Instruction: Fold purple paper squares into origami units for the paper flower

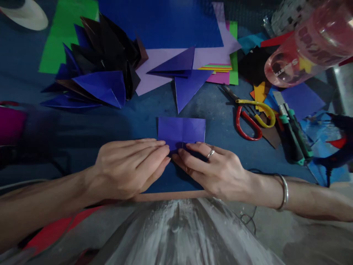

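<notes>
A small sheet of purple paper [181, 129] with a crease down its middle lies flat near the table's front edge. My left hand [132, 163] is at its lower left edge, fingers pressed together, the tips on the paper. From the other side my right hand [213, 162], with a ring on one finger, grips the lower edge with bent fingers and thumb. The fingers hide the paper's lower part. Just beyond it lie folded purple paper pieces [190, 79] with pointed corners.
Dark and purple folded papers [102, 62] pile up at the left. Blue sheet paper [162, 24] lies behind. On the right are red-and-yellow scissors [249, 119], green-handled cutters [295, 134], paper scraps, a pink bottle [311, 46] and a dark corded tool [339, 143].
</notes>
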Demonstrator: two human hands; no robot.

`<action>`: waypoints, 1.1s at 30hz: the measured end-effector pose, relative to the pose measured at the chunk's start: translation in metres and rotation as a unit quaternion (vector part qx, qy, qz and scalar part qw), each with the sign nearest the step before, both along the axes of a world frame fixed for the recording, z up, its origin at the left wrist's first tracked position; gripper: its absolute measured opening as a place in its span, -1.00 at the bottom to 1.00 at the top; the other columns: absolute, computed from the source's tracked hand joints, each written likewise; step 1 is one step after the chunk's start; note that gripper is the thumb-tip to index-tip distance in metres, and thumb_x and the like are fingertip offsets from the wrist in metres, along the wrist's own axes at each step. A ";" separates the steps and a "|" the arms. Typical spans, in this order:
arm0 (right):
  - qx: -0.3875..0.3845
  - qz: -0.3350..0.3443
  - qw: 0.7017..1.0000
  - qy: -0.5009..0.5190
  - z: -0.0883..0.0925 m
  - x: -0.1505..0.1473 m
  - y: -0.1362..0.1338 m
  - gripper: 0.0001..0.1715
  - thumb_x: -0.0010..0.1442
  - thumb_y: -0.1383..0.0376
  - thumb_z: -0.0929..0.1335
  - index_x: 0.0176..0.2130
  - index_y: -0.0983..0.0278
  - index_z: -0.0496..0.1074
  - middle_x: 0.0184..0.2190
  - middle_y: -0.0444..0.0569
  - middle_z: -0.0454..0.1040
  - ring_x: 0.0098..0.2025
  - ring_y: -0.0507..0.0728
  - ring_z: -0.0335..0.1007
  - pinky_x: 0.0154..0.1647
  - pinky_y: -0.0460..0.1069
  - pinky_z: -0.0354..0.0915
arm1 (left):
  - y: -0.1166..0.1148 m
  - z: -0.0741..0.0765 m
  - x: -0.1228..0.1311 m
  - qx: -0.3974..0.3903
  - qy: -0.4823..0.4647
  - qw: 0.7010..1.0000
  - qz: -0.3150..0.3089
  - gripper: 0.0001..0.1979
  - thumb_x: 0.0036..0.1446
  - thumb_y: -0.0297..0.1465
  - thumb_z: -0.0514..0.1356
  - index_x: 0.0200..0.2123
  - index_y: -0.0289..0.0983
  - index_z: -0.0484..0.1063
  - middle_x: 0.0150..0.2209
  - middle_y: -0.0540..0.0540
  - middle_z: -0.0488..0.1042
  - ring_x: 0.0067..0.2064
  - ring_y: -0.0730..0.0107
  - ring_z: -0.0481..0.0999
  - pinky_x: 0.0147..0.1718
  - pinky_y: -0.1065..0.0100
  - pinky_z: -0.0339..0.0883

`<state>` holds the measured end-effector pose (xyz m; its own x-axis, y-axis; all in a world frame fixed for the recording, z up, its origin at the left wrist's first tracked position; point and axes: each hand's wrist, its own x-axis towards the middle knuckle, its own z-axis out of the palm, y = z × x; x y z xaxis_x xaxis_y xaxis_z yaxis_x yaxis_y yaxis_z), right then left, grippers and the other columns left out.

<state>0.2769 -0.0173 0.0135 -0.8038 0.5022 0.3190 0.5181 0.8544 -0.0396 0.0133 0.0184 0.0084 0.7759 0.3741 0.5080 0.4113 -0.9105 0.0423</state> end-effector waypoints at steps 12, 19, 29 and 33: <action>0.012 0.015 1.000 0.012 -0.002 0.005 -0.005 -0.56 0.55 0.45 0.20 0.02 0.36 0.67 0.03 -0.13 0.71 0.14 0.15 0.58 0.10 0.02 0.52 | 0.001 0.001 0.003 0.000 0.007 1.000 0.001 -0.89 0.41 -0.56 0.20 -0.08 -0.43 0.54 -0.19 -0.18 0.76 -0.21 0.24 0.80 -0.17 0.30 0.75; 0.020 0.024 0.999 0.034 -0.003 0.006 -0.004 -0.54 0.55 0.44 0.19 -0.02 0.35 0.67 0.00 -0.13 0.72 0.08 0.11 0.60 0.06 -0.02 0.52 | 0.000 -0.001 0.003 0.004 -0.003 1.000 0.009 -0.88 0.42 -0.55 0.21 -0.06 -0.38 0.54 -0.19 -0.13 0.77 -0.22 0.28 0.80 -0.15 0.31 0.76; -0.045 0.063 0.989 0.128 -0.013 0.019 0.016 -0.64 0.49 0.45 0.26 0.06 0.37 0.62 -0.06 0.02 0.71 0.03 0.12 0.62 -0.03 -0.01 0.58 | 0.002 -0.001 0.005 0.024 -0.016 1.000 0.012 -0.92 0.40 -0.54 0.23 -0.11 -0.34 0.54 -0.23 -0.11 0.77 -0.24 0.25 0.79 -0.18 0.31 0.76; -0.065 -0.042 0.977 0.197 -0.015 0.022 0.033 -0.53 0.42 0.52 0.23 0.18 0.37 0.55 0.03 0.18 0.64 0.04 0.22 0.57 0.04 0.14 0.54 | 0.001 0.000 0.010 0.046 -0.027 0.998 0.018 -0.93 0.41 -0.49 0.24 -0.16 -0.27 0.55 -0.27 -0.03 0.76 -0.28 0.33 0.78 -0.18 0.36 0.74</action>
